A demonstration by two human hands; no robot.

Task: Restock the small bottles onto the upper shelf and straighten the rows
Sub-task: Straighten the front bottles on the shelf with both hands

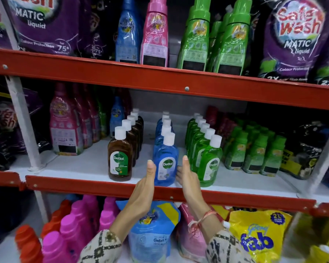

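Note:
Three rows of small Dettol bottles stand front to back on the middle shelf (80,166): a brown row (120,158), a blue row (165,164) and a green row (209,164). My left hand (147,182) is flat, thumb up, against the left side of the front blue bottle. My right hand (186,177) is flat on that bottle's right side, its fingers touching the bottle and slipped between the blue and green rows. Neither hand wraps around the bottle. The blue row bends slightly toward the back.
The red shelf edge (186,89) hangs above the rows, with tall blue, pink and green bottles and purple pouches on it. Pink bottles (65,130) stand left of the Dettol rows and small green bottles (254,152) right of them. Pouches and pink bottles fill the shelf below.

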